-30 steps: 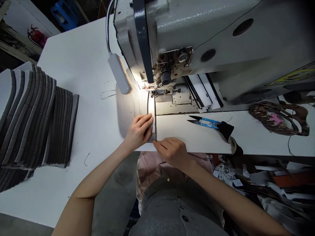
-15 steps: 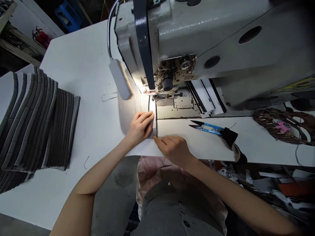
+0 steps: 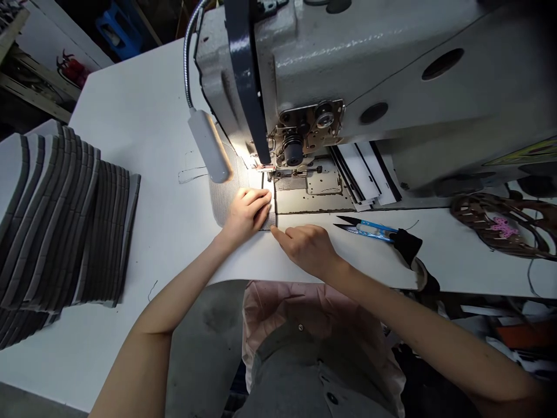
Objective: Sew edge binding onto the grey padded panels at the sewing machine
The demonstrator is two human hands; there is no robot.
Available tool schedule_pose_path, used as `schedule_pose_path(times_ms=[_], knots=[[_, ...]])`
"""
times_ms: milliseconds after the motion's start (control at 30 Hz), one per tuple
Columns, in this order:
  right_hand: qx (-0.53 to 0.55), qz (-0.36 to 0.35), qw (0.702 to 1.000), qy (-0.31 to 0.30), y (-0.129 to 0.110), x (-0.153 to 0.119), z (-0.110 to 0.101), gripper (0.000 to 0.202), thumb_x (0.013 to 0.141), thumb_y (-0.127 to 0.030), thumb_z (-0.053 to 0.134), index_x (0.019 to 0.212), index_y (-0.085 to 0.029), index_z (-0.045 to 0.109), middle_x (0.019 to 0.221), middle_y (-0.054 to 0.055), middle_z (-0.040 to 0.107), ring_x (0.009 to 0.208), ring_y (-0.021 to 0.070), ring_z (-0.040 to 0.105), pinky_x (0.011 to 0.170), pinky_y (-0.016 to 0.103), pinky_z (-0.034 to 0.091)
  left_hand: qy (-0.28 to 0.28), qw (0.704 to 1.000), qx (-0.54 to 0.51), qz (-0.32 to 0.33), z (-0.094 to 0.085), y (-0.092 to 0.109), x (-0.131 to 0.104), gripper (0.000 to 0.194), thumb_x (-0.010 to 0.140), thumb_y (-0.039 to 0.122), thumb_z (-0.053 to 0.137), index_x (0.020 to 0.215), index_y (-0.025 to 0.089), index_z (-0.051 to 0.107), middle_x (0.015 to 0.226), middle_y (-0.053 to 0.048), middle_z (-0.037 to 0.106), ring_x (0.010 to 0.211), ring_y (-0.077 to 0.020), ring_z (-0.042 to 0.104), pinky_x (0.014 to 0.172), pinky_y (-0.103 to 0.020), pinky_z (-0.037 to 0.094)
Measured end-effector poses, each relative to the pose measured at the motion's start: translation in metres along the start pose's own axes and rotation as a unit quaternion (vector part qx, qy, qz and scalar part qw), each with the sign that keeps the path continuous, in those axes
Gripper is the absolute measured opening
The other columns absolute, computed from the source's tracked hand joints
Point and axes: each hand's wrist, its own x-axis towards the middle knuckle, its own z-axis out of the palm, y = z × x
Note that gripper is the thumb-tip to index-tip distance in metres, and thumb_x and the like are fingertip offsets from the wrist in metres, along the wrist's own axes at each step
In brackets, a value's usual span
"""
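Note:
A grey ribbed fabric piece [image 3: 223,200] with a rounded corner lies under the presser foot [image 3: 266,168] of a sewing machine [image 3: 322,64]. A pale strip with a dark line runs along its right edge. My left hand [image 3: 244,216] rests on the piece with bent fingers pressed together, holding it close to that edge. At the near right corner of the piece, my right hand [image 3: 308,248] is closed, its thumb and forefinger pinching the edge; the exact grip is partly hidden. Blue thread snips [image 3: 365,227] lie to the right of my right hand.
A tall stack of grey edged pieces [image 3: 65,220] stands at the left of the white table [image 3: 143,104]. A lamp [image 3: 211,145] hangs beside the needle. White strips [image 3: 359,174] lie under the machine arm. A brown openwork item with a pink flower [image 3: 505,226] sits far right.
The fabric piece has moved away from me under the presser foot, so its near edge is farther from the table edge. Both hands have moved forward slightly with it.

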Motion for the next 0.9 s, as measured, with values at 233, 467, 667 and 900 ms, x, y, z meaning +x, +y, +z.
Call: schedule_pose_path(times_ms=[233, 467, 667, 900], knots=[[-0.004, 0.007, 1.0, -0.02, 0.009, 0.012, -0.002, 0.043, 0.087, -0.002, 0.045, 0.116, -0.017, 0.073, 0.054, 0.003, 0.059, 0.049, 0.0124, 0.043, 0.052, 0.03, 0.017, 0.044, 0.998, -0.024, 0.024, 0.005, -0.007, 0.004, 0.025, 0.103, 0.025, 0.046, 0.088, 0.021, 0.065, 0.088, -0.003, 0.071, 0.085, -0.0165, 0.063, 0.083, -0.034, 0.048], [-0.026, 0.027, 0.998, -0.057, 0.013, 0.025, -0.011, 0.043, 0.093, -0.004, 0.04, 0.119, -0.019, 0.071, 0.061, 0.005, 0.065, 0.054, 0.013, 0.05, 0.054, 0.029, 0.017, 0.019, 0.998, 0.028, 0.044, 0.004, -0.01, 0.007, 0.027, 0.1, 0.014, 0.04, 0.096, 0.02, 0.066, 0.094, -0.005, 0.07, 0.09, -0.0182, 0.061, 0.08, -0.032, 0.047], [-0.023, 0.053, 0.994, -0.096, 0.017, 0.038, -0.018, 0.041, 0.095, -0.007, 0.036, 0.113, -0.019, 0.071, 0.072, 0.008, 0.07, 0.063, 0.0151, 0.057, 0.056, 0.03, 0.015, 0.01, 0.997, 0.052, 0.052, 0.004, -0.013, 0.013, 0.029, 0.093, 0.008, 0.041, 0.099, 0.019, 0.067, 0.096, -0.007, 0.07, 0.092, -0.0196, 0.062, 0.082, -0.033, 0.049], [-0.024, 0.078, 0.989, -0.124, 0.022, 0.053, -0.022, 0.037, 0.095, -0.01, 0.038, 0.111, -0.02, 0.07, 0.083, 0.009, 0.073, 0.073, 0.018, 0.061, 0.058, 0.031, 0.017, 0.02, 0.997, 0.059, 0.037, 0.009, -0.023, 0.021, 0.029, 0.095, 0.01, 0.042, 0.099, 0.019, 0.069, 0.098, -0.006, 0.071, 0.093, -0.0198, 0.063, 0.082, -0.033, 0.05]])
